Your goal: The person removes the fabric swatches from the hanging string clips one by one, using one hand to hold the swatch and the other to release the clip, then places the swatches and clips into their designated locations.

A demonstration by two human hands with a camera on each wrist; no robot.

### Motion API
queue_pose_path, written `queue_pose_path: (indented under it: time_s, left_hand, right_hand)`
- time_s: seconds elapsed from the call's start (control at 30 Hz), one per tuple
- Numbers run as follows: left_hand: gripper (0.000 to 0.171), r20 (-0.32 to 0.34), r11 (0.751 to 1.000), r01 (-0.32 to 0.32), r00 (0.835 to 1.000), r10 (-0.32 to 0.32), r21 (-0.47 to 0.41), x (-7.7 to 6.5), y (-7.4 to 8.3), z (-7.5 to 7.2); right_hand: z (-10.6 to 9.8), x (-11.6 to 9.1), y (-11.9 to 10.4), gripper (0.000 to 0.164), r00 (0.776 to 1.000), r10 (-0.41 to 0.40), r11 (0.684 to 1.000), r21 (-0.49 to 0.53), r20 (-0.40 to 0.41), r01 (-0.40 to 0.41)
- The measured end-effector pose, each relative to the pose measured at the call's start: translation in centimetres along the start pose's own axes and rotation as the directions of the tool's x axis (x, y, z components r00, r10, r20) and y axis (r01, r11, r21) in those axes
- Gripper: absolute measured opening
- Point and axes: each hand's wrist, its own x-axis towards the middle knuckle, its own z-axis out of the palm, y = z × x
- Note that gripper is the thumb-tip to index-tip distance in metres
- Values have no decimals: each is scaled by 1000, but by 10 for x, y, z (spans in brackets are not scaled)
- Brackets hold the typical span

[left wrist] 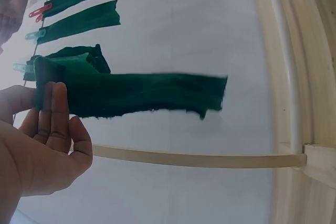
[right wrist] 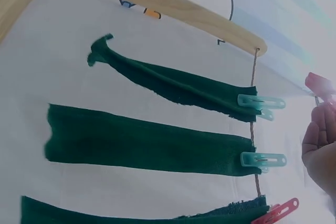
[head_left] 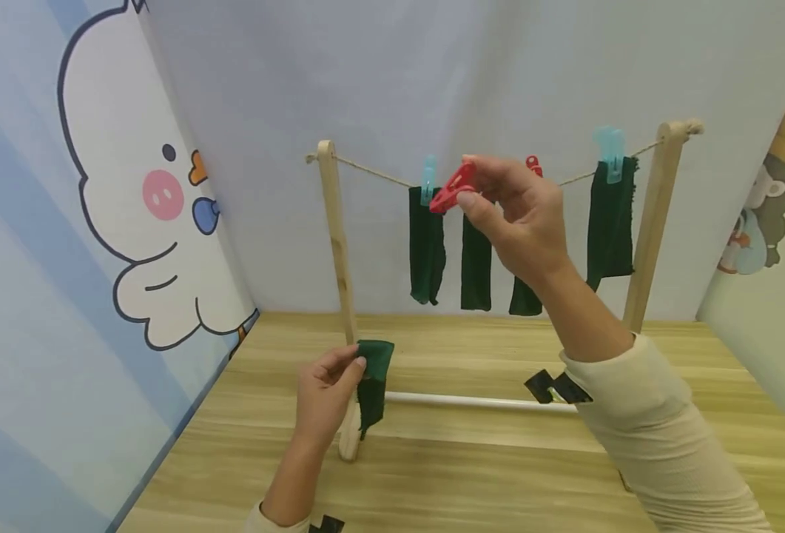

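Note:
My left hand (head_left: 322, 396) pinches the top of a dark green cloth strip (left wrist: 152, 94) between thumb and fingers. The strip hangs down in front of the rack's left foot. Higher up, my right hand (head_left: 528, 215) holds a red clothespin (head_left: 454, 189) between thumb and fingertips, in front of the line. Several green cloth strips (head_left: 427, 255) hang from the thin rope (head_left: 372, 171). Light blue clothespins (right wrist: 262, 159) and another red clothespin (right wrist: 277, 213) fasten them. In the head view, my right hand and forearm hide part of the middle strips.
Two wooden posts (head_left: 340, 259) carry the rope, and a white rod (head_left: 472, 401) joins them low down. The rack stands on a wood-grain tabletop (head_left: 459, 481). A pale cloth backdrop (head_left: 365, 89) hangs behind, with a cartoon-printed wall (head_left: 119, 148) at the left.

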Motion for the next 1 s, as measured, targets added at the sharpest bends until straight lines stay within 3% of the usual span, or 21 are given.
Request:
queue_pose_path:
  time_s: [0.17, 0.37, 0.57, 0.77, 1.0]
  left_hand:
    - [18, 57, 1000, 7, 998, -8, 18, -3, -8, 0]
    - [17, 57, 997, 64, 996, -66, 35, -3, -19, -3]
    - [18, 62, 997, 60, 996, -63, 44, -3, -33, -4]
    - [18, 54, 996, 85, 995, -87, 38, -2, -46, -3]
    - [18, 44, 986, 166, 985, -167, 25, -1, -56, -6]
  right_hand:
    - [-9, -32, -11, 53, 999, 39, 997, 63, -22, -38]
    - [-17, -67, -11, 50, 994, 109, 992, 68, -10, -108]
    - [-20, -97, -6, 48, 984, 178, 983, 50, 24, -179]
    - [-23, -124, 0, 40, 967, 250, 965, 66, 47, -252]
    - [-25, -150, 2, 30, 937, 342, 937, 43, 63, -345]
